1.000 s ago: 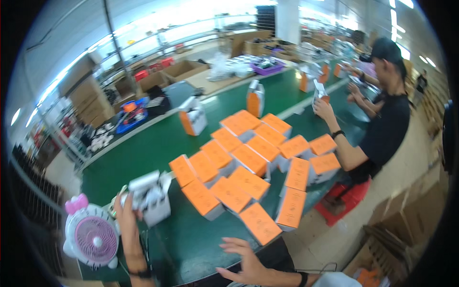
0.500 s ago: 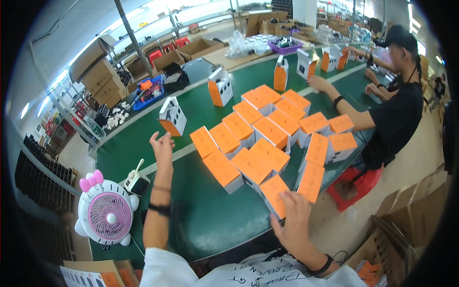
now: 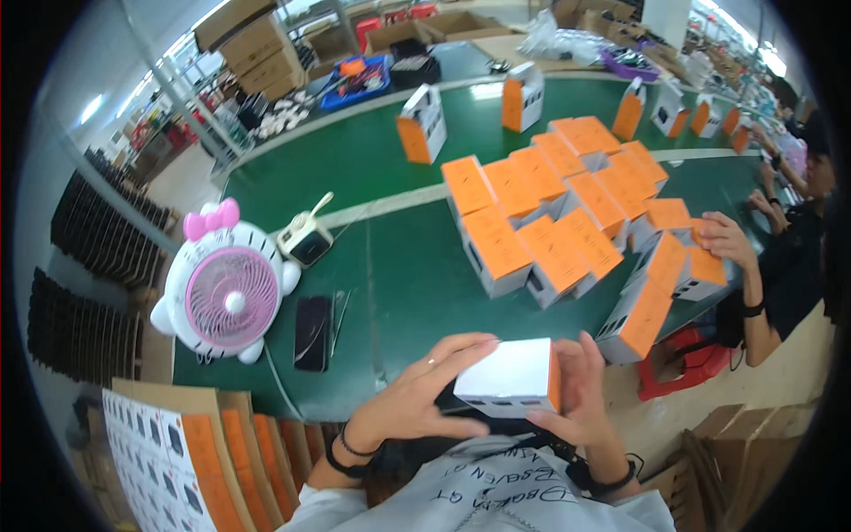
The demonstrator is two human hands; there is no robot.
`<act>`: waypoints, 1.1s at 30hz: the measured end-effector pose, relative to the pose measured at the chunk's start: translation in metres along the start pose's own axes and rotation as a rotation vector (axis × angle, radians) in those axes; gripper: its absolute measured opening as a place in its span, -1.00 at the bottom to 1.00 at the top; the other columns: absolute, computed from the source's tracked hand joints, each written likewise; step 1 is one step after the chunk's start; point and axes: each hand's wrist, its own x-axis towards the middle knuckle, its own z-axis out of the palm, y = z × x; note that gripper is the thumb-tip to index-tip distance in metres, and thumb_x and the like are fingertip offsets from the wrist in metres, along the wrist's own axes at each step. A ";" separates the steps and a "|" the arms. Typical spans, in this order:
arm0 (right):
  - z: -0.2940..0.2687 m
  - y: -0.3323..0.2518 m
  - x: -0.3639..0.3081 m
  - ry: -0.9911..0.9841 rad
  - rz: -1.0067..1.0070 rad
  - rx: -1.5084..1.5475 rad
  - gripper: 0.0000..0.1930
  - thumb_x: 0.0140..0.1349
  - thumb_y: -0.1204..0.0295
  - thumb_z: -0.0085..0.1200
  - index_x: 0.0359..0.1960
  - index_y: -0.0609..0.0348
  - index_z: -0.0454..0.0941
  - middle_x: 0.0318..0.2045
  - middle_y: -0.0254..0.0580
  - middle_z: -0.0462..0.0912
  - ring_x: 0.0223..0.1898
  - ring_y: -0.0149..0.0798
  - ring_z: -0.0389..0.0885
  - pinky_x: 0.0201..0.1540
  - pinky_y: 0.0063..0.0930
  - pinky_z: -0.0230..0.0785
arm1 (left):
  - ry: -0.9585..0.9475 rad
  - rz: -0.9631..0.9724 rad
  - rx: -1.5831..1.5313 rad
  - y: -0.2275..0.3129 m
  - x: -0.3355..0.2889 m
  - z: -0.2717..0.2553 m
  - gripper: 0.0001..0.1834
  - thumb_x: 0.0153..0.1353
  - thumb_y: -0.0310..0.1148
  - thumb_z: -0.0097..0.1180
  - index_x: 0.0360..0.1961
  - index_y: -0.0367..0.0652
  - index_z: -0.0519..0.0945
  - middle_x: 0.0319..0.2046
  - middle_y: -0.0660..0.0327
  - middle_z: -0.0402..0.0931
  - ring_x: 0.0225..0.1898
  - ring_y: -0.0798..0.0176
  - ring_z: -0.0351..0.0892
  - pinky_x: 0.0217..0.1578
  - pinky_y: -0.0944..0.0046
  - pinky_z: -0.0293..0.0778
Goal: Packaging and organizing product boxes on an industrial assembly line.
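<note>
Head: right hand [image 3: 581, 401] holds flat-sided cardboard box [image 3: 507, 374].

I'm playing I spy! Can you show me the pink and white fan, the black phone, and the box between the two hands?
Fan [image 3: 235, 302]: head view, on the round hub in its middle.
Phone [image 3: 311, 333]: head view, on its dark face.
Box [image 3: 511, 371]: head view, on its white upper side.

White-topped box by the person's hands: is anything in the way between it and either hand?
Nothing visible is in the way: the left hand meets the white-topped box at its left side, the right hand at its right. The orange-topped boxes stand beyond, apart from these hands.
</note>
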 end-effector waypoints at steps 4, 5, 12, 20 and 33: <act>0.002 0.044 0.019 -0.308 0.102 -0.469 0.08 0.08 0.53 0.48 0.60 0.18 0.03 0.27 0.12 0.43 0.33 0.11 0.41 0.41 -0.09 0.22 | 0.002 -0.119 0.298 -0.008 -0.009 -0.013 -0.14 0.02 -0.12 0.60 0.34 -0.17 0.55 0.24 0.01 0.52 0.20 -0.05 0.59 0.14 0.11 0.57; 0.006 0.041 0.026 -0.352 0.102 -0.528 0.06 0.11 0.53 0.46 0.61 0.18 0.04 0.30 0.15 0.41 0.34 0.14 0.41 0.39 -0.14 0.27 | 0.006 -0.133 0.340 -0.008 -0.011 -0.016 -0.20 0.03 -0.13 0.59 0.29 -0.15 0.59 0.20 0.04 0.56 0.14 -0.04 0.63 0.10 0.12 0.59; 0.008 0.038 0.041 -0.543 0.034 -0.549 0.01 0.15 0.51 0.44 0.59 0.22 0.05 0.33 0.21 0.38 0.36 0.18 0.40 0.37 -0.13 0.32 | 0.031 -0.274 0.147 -0.011 -0.011 -0.044 -0.60 0.29 -0.27 0.37 0.07 -0.27 0.68 -0.22 0.09 0.74 -0.23 0.14 0.73 -0.14 0.21 0.59; 0.048 0.012 0.049 -0.125 0.062 -0.752 0.17 -0.06 0.16 0.61 0.51 0.36 0.11 0.24 0.23 0.43 0.17 0.14 0.55 0.15 -0.13 0.53 | 0.446 -0.585 0.368 0.000 -0.013 0.000 -0.28 0.16 -0.34 0.49 0.22 -0.26 0.30 -0.40 0.17 0.46 -0.40 0.23 0.54 -0.36 0.24 0.45; 0.039 0.026 0.031 0.050 0.151 -0.566 -0.63 0.43 0.48 0.11 0.23 0.28 0.46 -0.27 0.07 0.71 -0.43 -0.09 0.75 -0.35 -0.28 0.61 | 0.360 -0.666 0.313 0.011 -0.033 0.021 -0.32 0.18 -0.50 0.27 0.29 -0.32 0.25 -0.40 0.11 0.53 -0.41 0.29 0.55 -0.25 0.32 0.47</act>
